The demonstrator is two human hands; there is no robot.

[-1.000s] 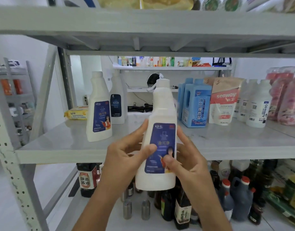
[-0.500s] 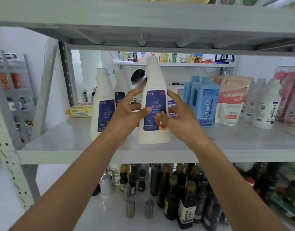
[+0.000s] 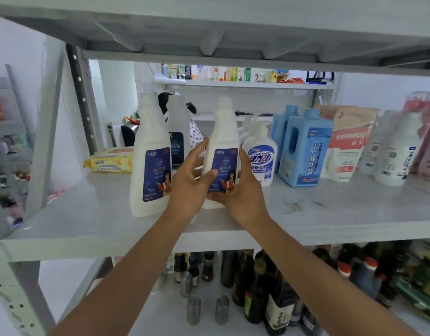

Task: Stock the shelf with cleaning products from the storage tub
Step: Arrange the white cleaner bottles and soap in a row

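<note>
The left hand (image 3: 189, 183) and right hand (image 3: 243, 190) clasp the cleaner bottle (image 3: 222, 151) with curled fingers (image 3: 200, 147), upright over the shelf (image 3: 330, 214). Seat its base flat, label forward, clear of the twin bottle (image 3: 151, 166) at nine o'clock, before letting go.

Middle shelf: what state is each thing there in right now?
Held white bottle, upright, capped, gripped by both hands.
Left hand, curled round the bottle.
Right hand, curled round the bottle.
Neighbouring white bottle, upright, capped, standing free.
Blue jug, upright, capped.
Seaway pouch, standing upright.
</note>
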